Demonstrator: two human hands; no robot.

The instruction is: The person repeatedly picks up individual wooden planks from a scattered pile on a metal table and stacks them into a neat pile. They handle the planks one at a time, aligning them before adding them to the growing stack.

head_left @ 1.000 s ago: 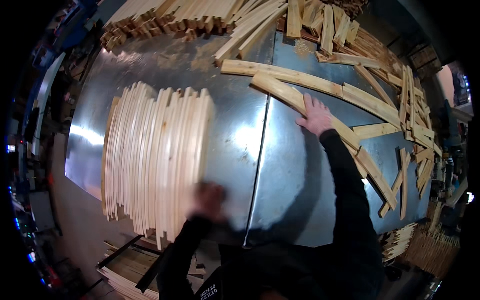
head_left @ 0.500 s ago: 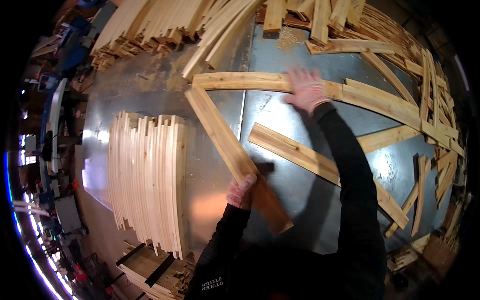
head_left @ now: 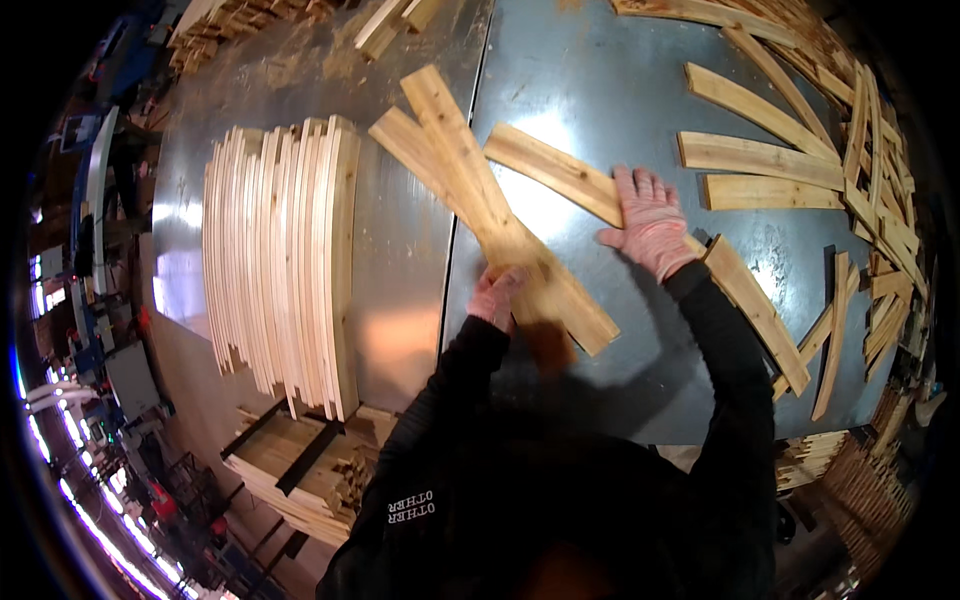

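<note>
My left hand (head_left: 497,295), in a pinkish glove, is closed round two wooden boards that cross each other in an X. The upper board (head_left: 460,150) lies over the lower board (head_left: 415,158), and the near ends blur slightly. My right hand (head_left: 650,222), gloved too, rests with outstretched fingers on a third wooden board (head_left: 555,172) on the metal table. That board runs under my palm and shows again past the wrist. Beside my right forearm is another wooden board (head_left: 757,315), lying at a slant.
A neat stack of narrow boards (head_left: 280,255) stands on the left of the metal table (head_left: 400,290). Several loose boards (head_left: 765,155) fan out at the right, beside a jumbled heap (head_left: 880,190). More wood lies on a rack (head_left: 290,460) below the table's near left.
My left hand held one board and now holds two crossed ones. My right hand left the far board and came nearer, onto another. The view has shifted.
</note>
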